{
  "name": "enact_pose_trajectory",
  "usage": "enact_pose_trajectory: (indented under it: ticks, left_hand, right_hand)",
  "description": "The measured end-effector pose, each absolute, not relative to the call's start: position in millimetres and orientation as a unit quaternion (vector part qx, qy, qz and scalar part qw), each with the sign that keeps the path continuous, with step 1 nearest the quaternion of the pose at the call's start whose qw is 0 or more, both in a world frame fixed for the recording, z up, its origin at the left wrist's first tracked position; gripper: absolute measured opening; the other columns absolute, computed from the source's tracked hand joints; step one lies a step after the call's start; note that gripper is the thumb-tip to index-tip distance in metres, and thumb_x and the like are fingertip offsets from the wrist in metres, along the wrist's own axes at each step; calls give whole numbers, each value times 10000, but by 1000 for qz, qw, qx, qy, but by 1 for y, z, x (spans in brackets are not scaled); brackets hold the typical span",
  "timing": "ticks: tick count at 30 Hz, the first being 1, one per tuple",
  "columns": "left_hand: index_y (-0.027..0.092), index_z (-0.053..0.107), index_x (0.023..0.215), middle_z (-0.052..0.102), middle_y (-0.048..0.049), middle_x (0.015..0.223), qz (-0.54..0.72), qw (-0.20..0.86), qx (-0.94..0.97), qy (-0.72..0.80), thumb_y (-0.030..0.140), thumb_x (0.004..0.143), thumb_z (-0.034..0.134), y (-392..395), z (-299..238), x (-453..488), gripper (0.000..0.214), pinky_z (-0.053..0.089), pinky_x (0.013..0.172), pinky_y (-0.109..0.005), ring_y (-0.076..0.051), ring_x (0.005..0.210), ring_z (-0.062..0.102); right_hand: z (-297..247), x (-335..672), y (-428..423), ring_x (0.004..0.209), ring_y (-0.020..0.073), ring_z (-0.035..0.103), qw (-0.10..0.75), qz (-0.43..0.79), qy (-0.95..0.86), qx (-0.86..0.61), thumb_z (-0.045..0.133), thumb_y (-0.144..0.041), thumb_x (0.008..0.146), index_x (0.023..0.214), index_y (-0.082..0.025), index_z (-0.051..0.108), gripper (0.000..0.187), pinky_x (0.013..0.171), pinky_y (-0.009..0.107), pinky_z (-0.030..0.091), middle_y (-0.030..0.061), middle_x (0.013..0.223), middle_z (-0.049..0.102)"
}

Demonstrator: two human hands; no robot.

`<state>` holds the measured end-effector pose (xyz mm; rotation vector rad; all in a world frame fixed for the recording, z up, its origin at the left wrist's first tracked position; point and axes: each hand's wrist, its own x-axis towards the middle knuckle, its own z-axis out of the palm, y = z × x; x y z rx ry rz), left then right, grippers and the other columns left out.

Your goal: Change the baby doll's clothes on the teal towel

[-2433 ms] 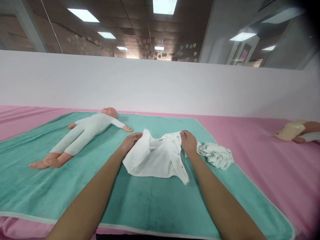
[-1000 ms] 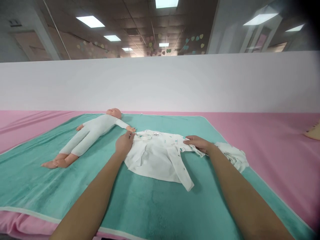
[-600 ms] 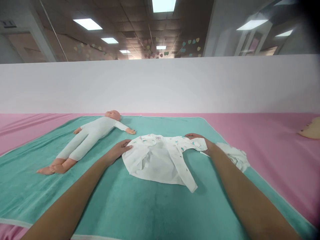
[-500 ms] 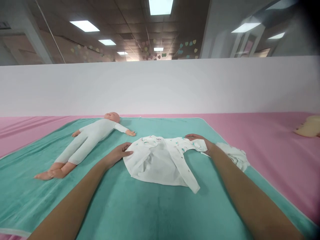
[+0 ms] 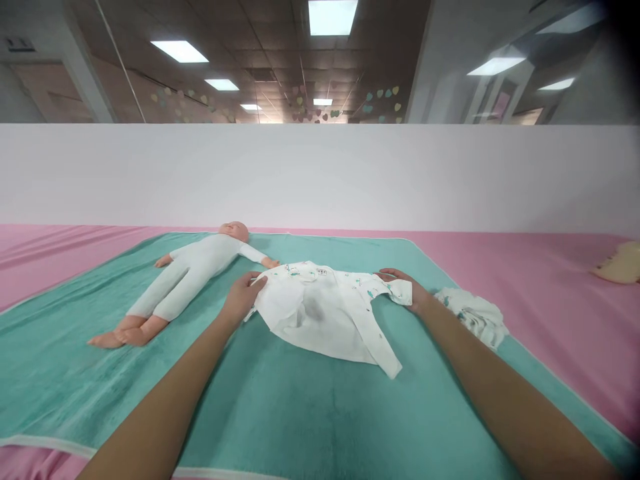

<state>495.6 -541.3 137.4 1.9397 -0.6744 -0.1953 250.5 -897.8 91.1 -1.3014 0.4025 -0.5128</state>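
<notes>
A white baby shirt (image 5: pixel 320 320) with small coloured prints at its neck and sleeves lies spread open in front of me. My left hand (image 5: pixel 245 295) pinches its left shoulder edge, thumb on top, and that side is lifted a little. At the opposite shoulder, my right hand (image 5: pixel 395 275) is partly hidden behind the short turned sleeve; its fingers curl over the upper edge of the cloth. The other sleeve hangs down towards me. To the left a baby doll (image 5: pixel 203 267) in a white bodysuit lies on its back, one hand close to the shirt.
A teal blanket (image 5: pixel 300 413) covers the pink surface (image 5: pixel 560 300). Beside my right forearm is a crumpled white printed cloth (image 5: pixel 475 313). A beige object (image 5: pixel 620 263) lies at the far right. A low white wall (image 5: pixel 320 177) with glass above it closes off the back.
My left hand has moved up and raised the left side of the shirt, taking a firmer pinch there. The right hand stays at the other sleeve. The view has shifted slightly.
</notes>
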Motion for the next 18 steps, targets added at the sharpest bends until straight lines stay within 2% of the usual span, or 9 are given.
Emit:
enact_pose_trajectory:
  ticks: [2, 5, 10, 14, 18]
  left_hand:
    - [217, 599, 1018, 641, -37, 763, -45, 391, 875, -280, 581, 782, 472, -539, 134, 504, 451, 393, 559, -276, -201, 661, 586]
    - [240, 603, 1031, 668, -82, 882, -29, 246, 925, -288, 611, 783, 422, -535, 131, 511, 480, 389, 587, -311, -262, 759, 610]
    - [256, 614, 981, 667, -102, 991, 18, 162, 941, -296, 570, 820, 365, -531, 137, 506, 432, 407, 640, -353, -316, 880, 602]
    - [228, 624, 919, 645, -99, 1023, 85, 152, 924, -339, 470, 857, 365, -535, 140, 495, 360, 417, 691, -347, -290, 933, 581]
    - [206, 636, 942, 623, -103, 1066, 152, 149, 888, -408, 414, 876, 384, -547, 134, 484, 334, 401, 829, -372, -293, 1053, 514]
  right_hand:
    - [91, 251, -896, 974, 236, 644, 740, -249, 203, -591, 748, -282, 606, 932, -227, 605, 360, 868, 372, 524, 60, 1107, 662]
    - [92, 252, -895, 988, 248, 638, 722, -274, 229, -592, 738, -314, 624, 883, -219, 608, 305, 889, 393, 517, 75, 1072, 674]
    - [94, 252, -894, 991, 241, 629, 664, -379, 256, -591, 670, -357, 672, 816, -215, 591, 218, 896, 391, 496, 65, 996, 682]
    - [109, 248, -888, 943, 220, 621, 463, -491, 322, -664, 526, -359, 763, 796, -193, 603, 187, 927, 394, 439, 59, 905, 681]
    - [134, 243, -861, 992, 214, 580, 263, -522, 319, -746, 382, -373, 864, 945, -202, 605, 292, 970, 415, 384, 64, 1026, 657]
